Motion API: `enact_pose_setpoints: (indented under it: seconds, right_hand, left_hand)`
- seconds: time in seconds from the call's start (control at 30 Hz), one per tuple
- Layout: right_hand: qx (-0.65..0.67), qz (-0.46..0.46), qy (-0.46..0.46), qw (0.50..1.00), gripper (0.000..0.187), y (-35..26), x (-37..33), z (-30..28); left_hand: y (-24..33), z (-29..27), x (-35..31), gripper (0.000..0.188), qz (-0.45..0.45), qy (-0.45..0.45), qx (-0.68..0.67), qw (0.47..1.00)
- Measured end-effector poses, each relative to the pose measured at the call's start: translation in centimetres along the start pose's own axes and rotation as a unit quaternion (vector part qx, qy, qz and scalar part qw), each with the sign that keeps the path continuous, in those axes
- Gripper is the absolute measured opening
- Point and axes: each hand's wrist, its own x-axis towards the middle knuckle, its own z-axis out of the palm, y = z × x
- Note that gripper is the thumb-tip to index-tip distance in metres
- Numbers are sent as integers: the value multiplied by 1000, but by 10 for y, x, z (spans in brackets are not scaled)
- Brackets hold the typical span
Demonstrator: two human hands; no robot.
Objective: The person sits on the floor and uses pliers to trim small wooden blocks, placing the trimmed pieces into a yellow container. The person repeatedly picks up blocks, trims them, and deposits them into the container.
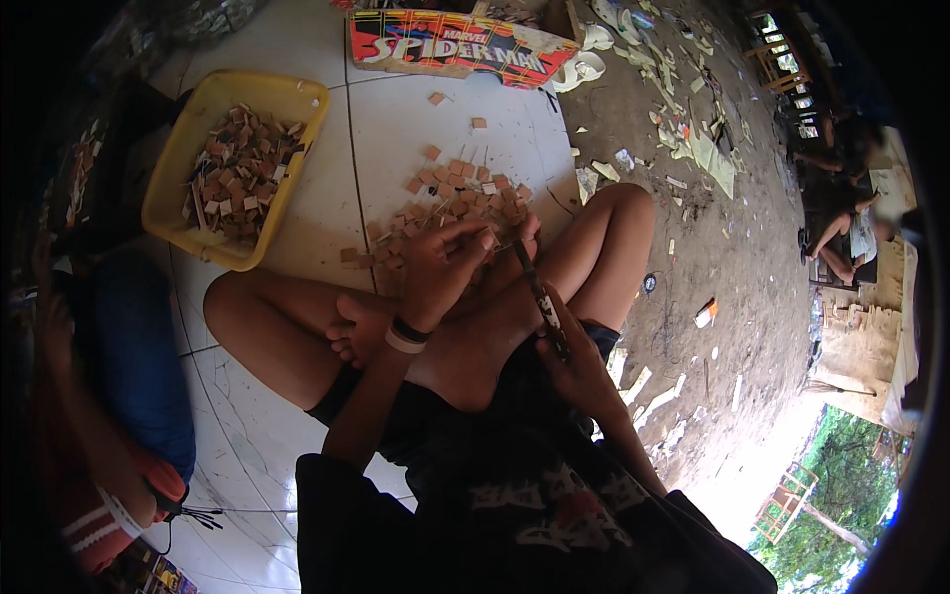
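A person sits with crossed legs on a floor of white tiles (297, 148), and both bare hands are in front of the body, over the legs. The right hand (574, 368) has its fingers clamped around a slim dark tool (544, 305) with pale patches. The tool stands at a slant, and its far end reaches close to the fingertips of the left hand (443, 272). On this left hand, the thumb and forefinger are together at their tips; I cannot tell if something small is between them. The left wrist has a dark band and a pale band (404, 341).

Just beyond the hands, on the tiles, lies a loose pile of small brown square pieces (460, 188). Some thin pale sticks (485, 155) are among them, and a few squares lie apart on the far side. To the left of the pile stands a yellow tub (180, 158), which holds many similar pieces (237, 163). Farther away there is a red printed box (455, 51).

On the right, the brown ground (693, 267) is covered in places with pale scraps (708, 163). At the near left, another person in blue clothing (143, 346) is close to the tiles, and far on the right somebody else is sitting (849, 238).
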Motion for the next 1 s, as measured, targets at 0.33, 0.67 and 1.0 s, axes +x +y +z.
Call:
enact_pose_setpoints:
  seconds: [0.33,0.67,1.0]
  right_hand:
    - [-12,-43,20,999,72,1,-1,3]
    - [5,-7,-2,1000,70,-3,-1,5]
    - [536,175,-193,803,45,-15,-13,-12]
  left_hand:
    - [4,0,-1,24,-20,-29,-13,999]
    - [3,7,-1,40,-74,-105,-81,988]
    - [11,12,-7,39,-163,-106,-308,931]
